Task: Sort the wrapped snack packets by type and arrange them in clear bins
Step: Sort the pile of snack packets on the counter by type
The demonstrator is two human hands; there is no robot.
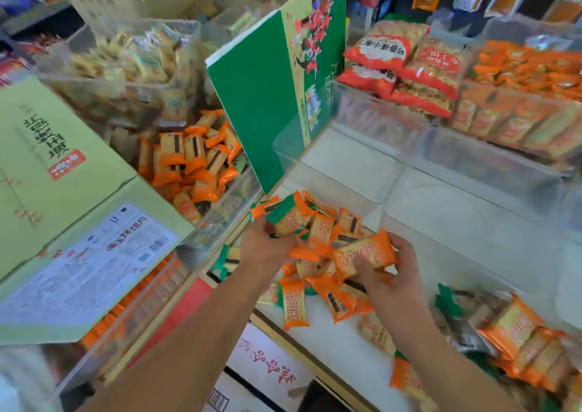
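Loose pile of snack packets (327,298) lies on the white desk (333,345), just in front of the empty clear bin (315,172). Mostly orange wrappers, with a few green-ended ones mixed in.

Left hand (267,248): fingers curled round a bunch from the pile, a green-ended packet (288,219) on top, close to the bin's near wall.
Right hand (396,276): thumb and fingers pinching one orange packet (362,254) at its end, just above the pile.

To the left of the empty bin is a second bin (226,204), part full of orange packets. A further heap (519,326) sits in front of it and to the right.

Step in hand, as I read it: gathering and separating by wrapper colour.

To do it well:
- Check the left bunch before it drops; it looks mixed, so pull out the green one first.
- Keep one colour per hand.
- Lay packets flat, facing the same way, starting at a bin corner, not tipped in.
- Small handfuls; slick wrappers probably slide out of a loose grip.
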